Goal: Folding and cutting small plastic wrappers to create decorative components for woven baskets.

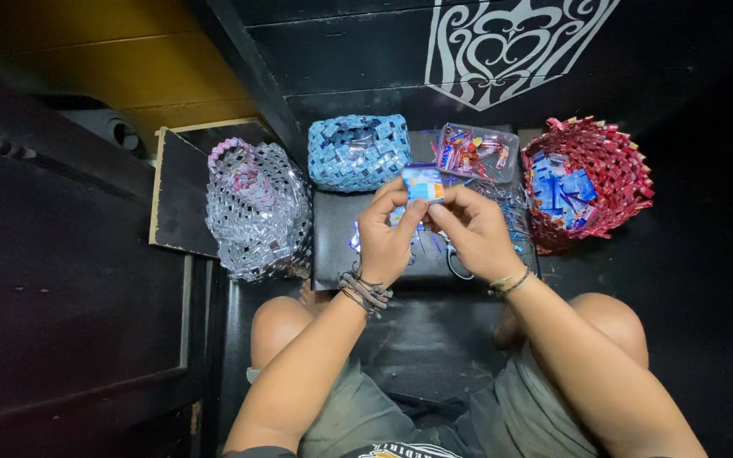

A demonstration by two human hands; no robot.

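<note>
Centrally, over black board [337, 246]: left hand [386, 235] and right hand [473, 231], fingertips pressed together, both pinching small blue wrapper piece [423, 183]. Beyond board's far edge: blue woven basket [358, 152], clear tray [477, 153] of wrapper scraps. Off left edge: silver woven basket [258, 209]. Off right edge: red woven basket [589, 182], blue folded pieces inside. Loose strips on board beneath hands. Cord bracelets on left wrist, thin bangle on right.

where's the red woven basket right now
In the head view the red woven basket sits at the far right, beside the clear plastic tray and beyond the right hand.
</note>
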